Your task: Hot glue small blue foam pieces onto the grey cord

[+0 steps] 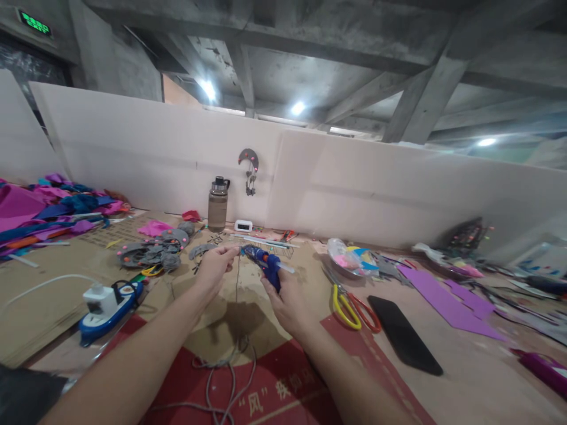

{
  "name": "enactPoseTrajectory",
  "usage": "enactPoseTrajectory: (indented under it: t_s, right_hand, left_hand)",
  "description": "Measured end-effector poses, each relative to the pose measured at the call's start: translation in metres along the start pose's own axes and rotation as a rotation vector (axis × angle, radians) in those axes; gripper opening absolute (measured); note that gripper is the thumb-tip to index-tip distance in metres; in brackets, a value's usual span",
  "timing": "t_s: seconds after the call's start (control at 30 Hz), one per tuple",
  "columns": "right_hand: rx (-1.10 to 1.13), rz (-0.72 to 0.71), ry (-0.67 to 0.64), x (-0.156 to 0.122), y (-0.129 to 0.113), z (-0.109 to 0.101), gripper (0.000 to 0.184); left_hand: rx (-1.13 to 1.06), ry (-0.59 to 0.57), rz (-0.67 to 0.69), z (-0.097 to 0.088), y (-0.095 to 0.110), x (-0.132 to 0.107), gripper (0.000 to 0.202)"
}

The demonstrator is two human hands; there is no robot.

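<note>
My right hand (pixel 286 295) is wrapped round a blue hot glue gun (pixel 270 267), with a pale glue stick (pixel 286 268) jutting from its rear. The gun's nozzle points left, close to the fingertips of my left hand (pixel 216 268). Those fingers are pinched together on a thin grey cord (pixel 237 283), which hangs down from them to a loose tangle on the red-and-brown cardboard (pixel 283 386). Whether the nozzle touches the cord is too small to tell. Just behind my left hand lies a grey felt piece (pixel 200 251).
Left are a power strip (pixel 110 310), grey felt ornaments (pixel 155 251) and colourful scraps (pixel 66 203). A water bottle (pixel 217 206) and small clock (pixel 243 226) stand behind. Right lie scissors (pixel 346 308), a black phone (pixel 404 333), a filled bowl (pixel 352 260) and purple sheets (pixel 447 298).
</note>
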State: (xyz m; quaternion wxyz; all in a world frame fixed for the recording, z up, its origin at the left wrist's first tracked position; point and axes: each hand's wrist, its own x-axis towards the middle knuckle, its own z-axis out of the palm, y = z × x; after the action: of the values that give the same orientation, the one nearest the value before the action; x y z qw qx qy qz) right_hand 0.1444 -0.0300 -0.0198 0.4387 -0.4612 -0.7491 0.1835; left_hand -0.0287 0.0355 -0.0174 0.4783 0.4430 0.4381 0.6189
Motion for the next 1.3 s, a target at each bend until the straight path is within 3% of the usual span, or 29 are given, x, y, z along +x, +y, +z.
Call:
enactPoseTrajectory:
  t_s: [0.77, 1.0, 1.13, 1.3]
  right_hand:
    - [-0.035, -0.027, 0.005, 0.001, -0.004, -0.002, 0.027]
    - [0.048, 0.013, 0.037, 0.001, 0.000, -0.001, 0.023]
    - [0.215, 0.065, 0.066, 0.002, 0.007, 0.001, 0.022]
    - [0.292, 0.074, 0.023, 0.002, 0.009, 0.002, 0.020]
  left_hand:
    - [0.003, -0.023, 0.010, -0.003, -0.003, 0.003, 0.027]
    - [-0.054, -0.013, -0.020, -0.005, 0.001, 0.005, 0.028]
    - [-0.164, -0.022, -0.104, -0.006, 0.002, 0.006, 0.025]
    - [-0.382, -0.045, -0.344, -0.007, 0.002, 0.009, 0.016]
